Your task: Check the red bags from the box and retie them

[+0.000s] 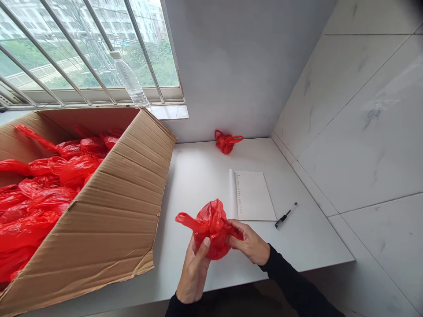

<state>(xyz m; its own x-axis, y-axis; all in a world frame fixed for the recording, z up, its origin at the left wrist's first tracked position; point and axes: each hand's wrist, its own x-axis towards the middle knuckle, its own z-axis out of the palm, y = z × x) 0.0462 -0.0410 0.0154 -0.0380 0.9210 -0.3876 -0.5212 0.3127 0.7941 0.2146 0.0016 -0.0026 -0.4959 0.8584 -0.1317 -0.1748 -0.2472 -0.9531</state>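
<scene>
Both my hands hold one crumpled red plastic bag [211,226] above the near edge of the white table [198,176]. My left hand [193,273] grips it from below with the thumb pressed on its front. My right hand [249,242] pinches its right side with curled fingers. A loop handle of the bag sticks out to the left.
A large open cardboard box [125,207] full of several red plastic bags [49,185] fills the left. Another tied red bag [226,141] lies by the back wall. A white paper pad [253,196] and a black pen [284,216] lie right of my hands. A clear bottle [130,81] stands on the windowsill.
</scene>
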